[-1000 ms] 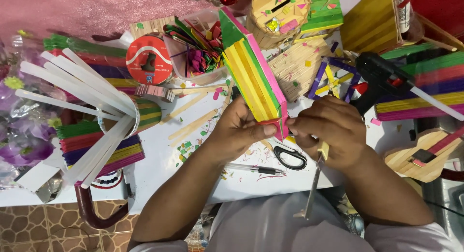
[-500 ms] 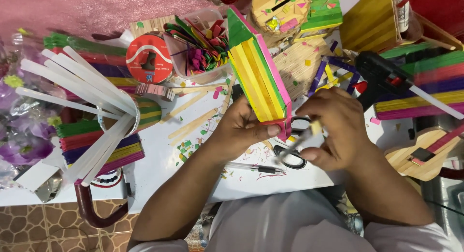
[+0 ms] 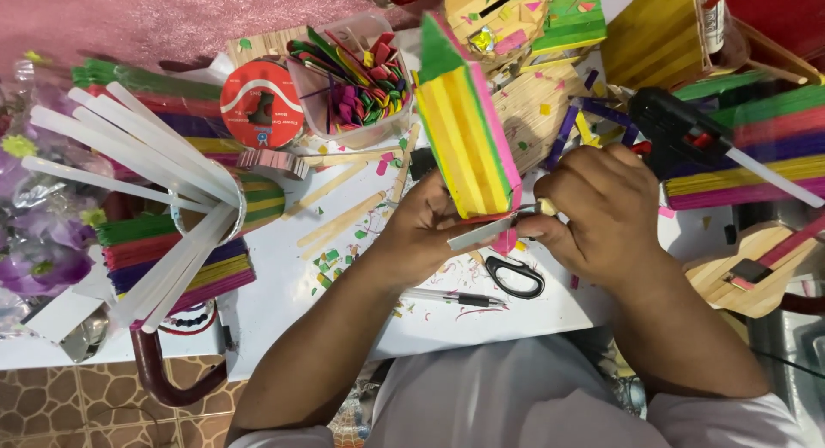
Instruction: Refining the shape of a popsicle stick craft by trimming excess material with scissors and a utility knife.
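Mostly built already: the stick house [image 3: 468, 121] has its slanted panels assembled from flat craft sticks glued side by side, yellow in the middle, green on one side, pink on the other, coming to a pointed top. Its lower edge looks like the part in work. Left hand [image 3: 425, 233] is wrapped around that lower end, holding it tilted above the white table [image 3: 284, 302]. Right hand [image 3: 601, 207] pinches a flat grey blade [image 3: 490, 231], tip lying against the bottom edge of the house; whether it cuts or scrapes, cannot tell. Judging by the paper and stick scraps strewn about, trimming is well along, decoration seems left.

Nearby: black-handled scissors [image 3: 514, 276] and a pen [image 3: 451, 298] lie just below the hands, black glue gun [image 3: 687, 134] with a translucent stick to the right, clear tub of coloured stick bits [image 3: 352, 79], red round tin [image 3: 258, 100], cup of milky glue sticks [image 3: 146, 173] fanned out, stacks of dyed sticks [image 3: 172, 259], bare wooden sticks [image 3: 339, 220] smooth and matte
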